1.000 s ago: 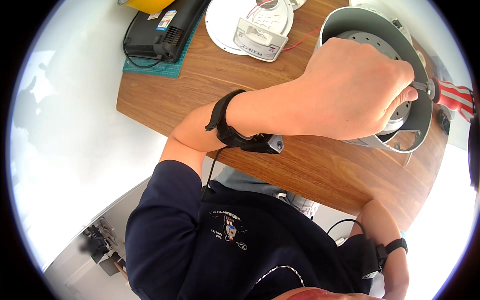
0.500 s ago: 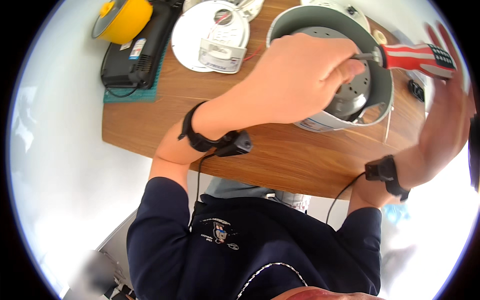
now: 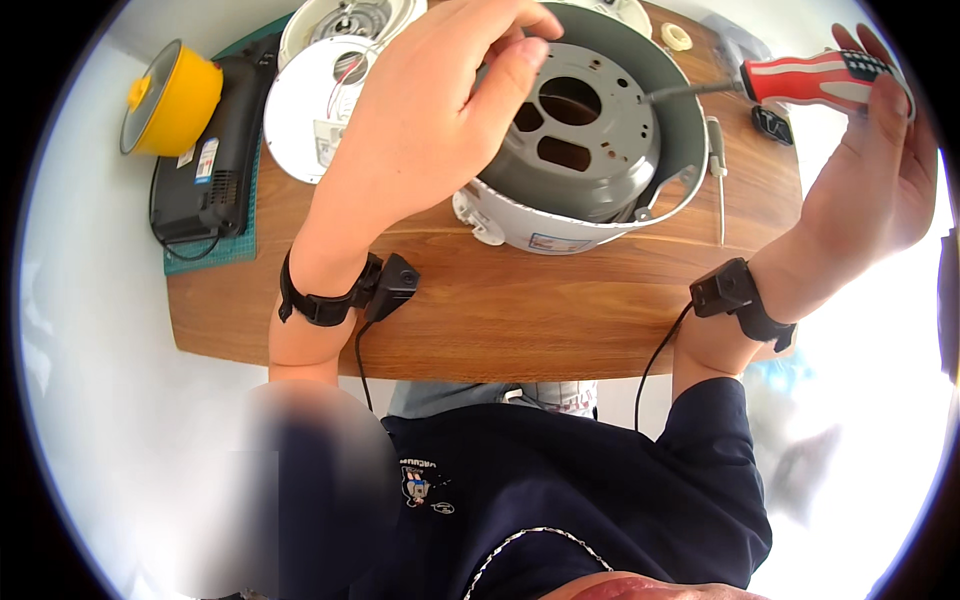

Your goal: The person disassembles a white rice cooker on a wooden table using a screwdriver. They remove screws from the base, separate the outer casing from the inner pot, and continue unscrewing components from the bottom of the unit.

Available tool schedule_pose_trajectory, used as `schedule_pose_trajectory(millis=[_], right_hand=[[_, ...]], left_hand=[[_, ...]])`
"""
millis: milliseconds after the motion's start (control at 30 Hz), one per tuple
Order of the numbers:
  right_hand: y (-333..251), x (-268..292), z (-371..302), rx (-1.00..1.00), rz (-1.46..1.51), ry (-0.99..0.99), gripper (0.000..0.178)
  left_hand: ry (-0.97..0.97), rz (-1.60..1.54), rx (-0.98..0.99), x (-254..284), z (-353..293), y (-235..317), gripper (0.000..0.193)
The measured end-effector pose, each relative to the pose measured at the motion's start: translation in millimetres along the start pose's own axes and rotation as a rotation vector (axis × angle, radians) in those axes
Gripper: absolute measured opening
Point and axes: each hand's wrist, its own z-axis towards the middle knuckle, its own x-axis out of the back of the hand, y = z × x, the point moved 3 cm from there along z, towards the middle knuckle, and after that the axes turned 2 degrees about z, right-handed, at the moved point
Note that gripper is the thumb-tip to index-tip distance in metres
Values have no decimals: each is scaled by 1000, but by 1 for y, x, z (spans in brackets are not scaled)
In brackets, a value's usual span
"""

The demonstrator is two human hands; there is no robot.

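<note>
My right hand (image 3: 865, 185) is closed on a screwdriver (image 3: 815, 80) with a red, white and dark-blue handle. Its metal shaft points left, and the tip is over the grey metal inner shell (image 3: 590, 185). This shell has round and oblong holes and sits inside a round, pot-like appliance housing (image 3: 560, 235). Above the left side of the housing hovers my left hand (image 3: 420, 120), fingers loosely bent and thumb slightly apart, nothing visible in it. The hand covers part of the housing's rim.
A white round cover (image 3: 290, 110) lies left of the housing. Further left, a yellow pot (image 3: 185, 105) rests on a black device (image 3: 205, 195) over a green mat (image 3: 210, 252). Right of the housing are a second, white-handled screwdriver (image 3: 718, 165) and a small black object (image 3: 772, 125).
My left hand has let go of the screwdriver's shaft and moved left, uncovering the inner shell. My right hand still holds the screwdriver, now slightly further left and higher.
</note>
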Motion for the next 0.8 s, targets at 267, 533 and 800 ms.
schedule_pose_trajectory(millis=[267,533,800], right_hand=[[-22,-36,-3,41,-381,57,43],[-6,-20,-8,72,-105,-32,43],[-9,-25,-6,3,-30,-66,46]], left_hand=[[-20,44,-142,-25,-7,-44,37],[-98,76,-135,-27,-7,-39,35],[-89,129,-186,-31,-8,-33,36]])
